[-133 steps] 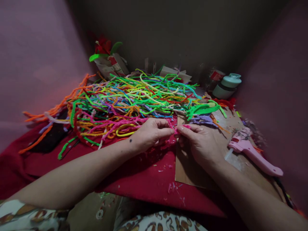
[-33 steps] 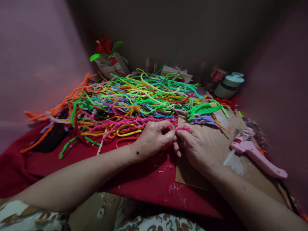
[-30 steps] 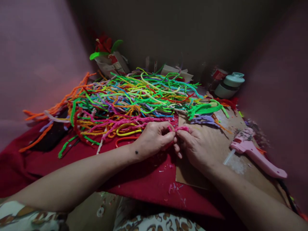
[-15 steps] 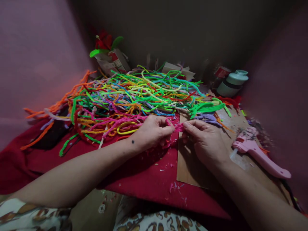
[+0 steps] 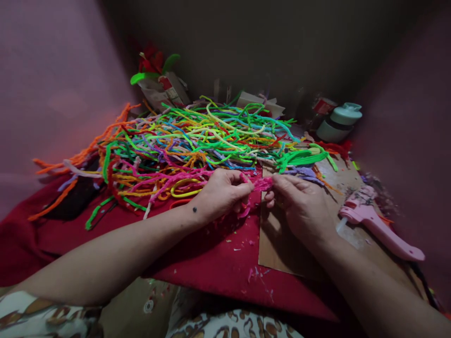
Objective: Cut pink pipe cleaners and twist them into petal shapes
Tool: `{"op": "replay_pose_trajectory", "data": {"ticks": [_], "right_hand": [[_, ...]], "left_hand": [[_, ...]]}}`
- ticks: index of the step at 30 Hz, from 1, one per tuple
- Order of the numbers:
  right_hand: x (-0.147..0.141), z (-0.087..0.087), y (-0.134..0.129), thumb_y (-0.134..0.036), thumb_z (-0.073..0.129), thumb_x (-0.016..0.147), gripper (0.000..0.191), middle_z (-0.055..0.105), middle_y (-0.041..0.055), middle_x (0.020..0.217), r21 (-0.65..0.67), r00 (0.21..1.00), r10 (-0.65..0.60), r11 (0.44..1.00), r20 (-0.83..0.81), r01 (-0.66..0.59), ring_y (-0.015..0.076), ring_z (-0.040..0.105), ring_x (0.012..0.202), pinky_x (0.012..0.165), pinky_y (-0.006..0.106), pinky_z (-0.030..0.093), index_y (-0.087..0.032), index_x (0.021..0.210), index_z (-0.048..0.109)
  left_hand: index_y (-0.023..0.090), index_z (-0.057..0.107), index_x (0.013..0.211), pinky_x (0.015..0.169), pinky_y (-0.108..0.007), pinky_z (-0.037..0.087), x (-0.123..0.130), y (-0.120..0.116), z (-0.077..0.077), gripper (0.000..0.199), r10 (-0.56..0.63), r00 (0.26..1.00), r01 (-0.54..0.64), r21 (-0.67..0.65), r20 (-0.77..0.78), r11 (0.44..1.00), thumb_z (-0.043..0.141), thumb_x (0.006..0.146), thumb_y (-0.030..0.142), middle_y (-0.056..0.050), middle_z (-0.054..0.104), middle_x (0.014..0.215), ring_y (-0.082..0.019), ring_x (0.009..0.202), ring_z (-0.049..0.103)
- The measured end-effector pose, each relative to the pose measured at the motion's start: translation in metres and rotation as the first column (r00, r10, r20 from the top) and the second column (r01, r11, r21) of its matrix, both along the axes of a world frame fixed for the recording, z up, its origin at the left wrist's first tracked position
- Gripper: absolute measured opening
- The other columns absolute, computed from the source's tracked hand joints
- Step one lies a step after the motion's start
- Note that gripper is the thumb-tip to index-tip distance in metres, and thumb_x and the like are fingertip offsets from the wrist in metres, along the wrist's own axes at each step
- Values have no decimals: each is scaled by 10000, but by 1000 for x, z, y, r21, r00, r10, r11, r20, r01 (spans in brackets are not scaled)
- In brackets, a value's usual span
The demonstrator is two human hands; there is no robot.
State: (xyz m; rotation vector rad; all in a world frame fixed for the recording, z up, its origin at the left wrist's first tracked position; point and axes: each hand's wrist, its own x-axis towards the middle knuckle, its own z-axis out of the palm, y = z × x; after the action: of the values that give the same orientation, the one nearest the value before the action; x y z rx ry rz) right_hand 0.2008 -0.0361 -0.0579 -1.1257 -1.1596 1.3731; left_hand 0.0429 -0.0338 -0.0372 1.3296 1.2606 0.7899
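Observation:
Between my two hands a pink pipe cleaner (image 5: 262,183) is stretched, with a bunched, fuzzy part showing in the gap. My left hand (image 5: 227,190) is closed in a pinch on its left part, and a pink loop hangs below those fingers. My right hand (image 5: 299,199) pinches the other end between thumb and forefinger, above the cardboard. Behind both hands lies a large tangled heap of coloured pipe cleaners (image 5: 197,136). Yellow-handled scissors (image 5: 185,187) lie partly under the heap, just left of my left hand.
A pink glue gun (image 5: 380,225) rests on the cardboard (image 5: 282,249) at the right. Farther back stand a light-blue bottle (image 5: 340,122) and a box (image 5: 172,89) beside a red flower. Small fluff scraps are scattered on the red cloth (image 5: 218,263).
My right hand has shifted slightly to the right, away from my left hand. More of the pink pipe cleaner shows between the fingers now.

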Motion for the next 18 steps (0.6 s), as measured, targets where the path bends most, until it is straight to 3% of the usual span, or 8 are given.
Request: {"op": "replay_pose_trajectory", "data": {"ticks": [3,6,13,18], "right_hand": [[0,0,-1,-345,676,716,192,593,3,550,27,987,-49,999,152,45,101,507,476,444,210,383,-154,731,678],[1,-2,-1,-337,661,733,196,580,-5,521,38,980,-92,996,175,86,92,498,453,428,201,372,-141,718,668],[1,-3,1,-283,677,720,164,622,-2,641,61,994,-76,996,75,71,74,525,490,458,186,413,-143,803,668],[-1,-6,2,-206,701,678,263,597,-32,653,79,997,-63,995,-37,66,80,540,518,476,192,442,-178,931,633]], "left_hand": [[117,559,622,317,-114,319,0,-1,0,184,-9,1000,9,-5,-3,1000,543,789,193,37,521,423,-28,315,427],[119,580,665,319,-132,332,-2,1,-3,168,-58,998,58,-24,9,998,553,787,231,24,545,447,-48,329,452],[131,572,673,331,-152,345,-5,2,-6,165,-66,997,66,-7,43,998,579,766,268,26,540,464,-61,345,458],[137,551,646,337,-146,331,-2,0,-3,167,-61,998,61,-8,33,998,562,771,248,39,515,443,-48,335,429]]}}
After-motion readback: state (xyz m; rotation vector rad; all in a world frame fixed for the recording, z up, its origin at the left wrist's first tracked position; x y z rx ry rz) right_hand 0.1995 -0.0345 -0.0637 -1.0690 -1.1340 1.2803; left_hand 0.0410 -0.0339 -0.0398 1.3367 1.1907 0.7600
